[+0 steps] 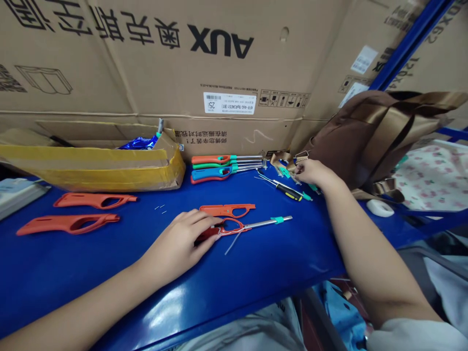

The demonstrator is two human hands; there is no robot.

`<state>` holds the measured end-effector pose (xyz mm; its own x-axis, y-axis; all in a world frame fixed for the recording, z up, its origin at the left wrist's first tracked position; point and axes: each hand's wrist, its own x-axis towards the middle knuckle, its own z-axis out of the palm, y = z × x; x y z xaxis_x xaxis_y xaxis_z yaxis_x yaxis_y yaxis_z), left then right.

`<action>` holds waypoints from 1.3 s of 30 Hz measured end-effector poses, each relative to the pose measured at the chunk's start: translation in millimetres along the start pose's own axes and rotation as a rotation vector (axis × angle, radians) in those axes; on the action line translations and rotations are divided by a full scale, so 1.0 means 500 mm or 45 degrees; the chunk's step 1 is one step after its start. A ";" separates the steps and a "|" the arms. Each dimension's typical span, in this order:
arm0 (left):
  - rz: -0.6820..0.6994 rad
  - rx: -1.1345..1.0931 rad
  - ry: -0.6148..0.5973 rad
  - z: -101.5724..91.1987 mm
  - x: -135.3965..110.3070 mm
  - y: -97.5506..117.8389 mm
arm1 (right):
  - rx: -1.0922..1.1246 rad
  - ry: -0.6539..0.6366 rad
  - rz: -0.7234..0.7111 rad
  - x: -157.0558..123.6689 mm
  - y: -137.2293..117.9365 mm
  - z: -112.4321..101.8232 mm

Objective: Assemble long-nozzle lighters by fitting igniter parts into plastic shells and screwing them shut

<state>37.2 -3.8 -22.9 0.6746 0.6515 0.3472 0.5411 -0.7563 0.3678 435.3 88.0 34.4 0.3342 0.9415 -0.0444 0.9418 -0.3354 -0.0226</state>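
Observation:
My left hand (193,236) is closed around the grip of an orange gas lighter shell (232,225), holding it against the blue tabletop. A metal tube (263,223) with a teal piece on it extends from the shell to the right, and a thin clear tube (233,243) sticks out below. Just behind lies another orange shell half (228,210). At the back right, my right hand (312,171) has its fingers pinched together among small teal parts (284,171) and a brown strap; what they hold is hidden. A black and yellow screwdriver (288,191) lies in front of that hand.
Several lighters (212,173) are stacked at the back. Two orange shell halves (69,224) and small metal pins (161,208) lie left. A yellow-taped carton (109,173) stands behind them. A brown bag (351,136) and white roll (380,208) are right.

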 end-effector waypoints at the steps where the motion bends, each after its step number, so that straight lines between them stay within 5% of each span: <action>1: -0.003 -0.012 0.003 0.000 0.000 0.000 | -0.004 0.008 -0.003 0.003 -0.003 0.007; 12: -0.024 -0.078 -0.011 -0.004 0.005 0.002 | -0.052 0.007 -0.032 0.019 -0.014 0.040; 25: -0.020 -0.081 -0.029 -0.003 0.000 0.001 | 0.033 0.186 -0.246 0.021 -0.053 0.084; 39: -0.010 -0.094 -0.023 -0.003 -0.001 0.003 | 0.185 0.161 -0.267 0.017 -0.042 0.047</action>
<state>36.8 -4.9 -21.1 0.6798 0.6556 0.3288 0.5081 -0.7443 0.4335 417.7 102.4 11.1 0.1434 0.9845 0.1014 0.9789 -0.1260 -0.1612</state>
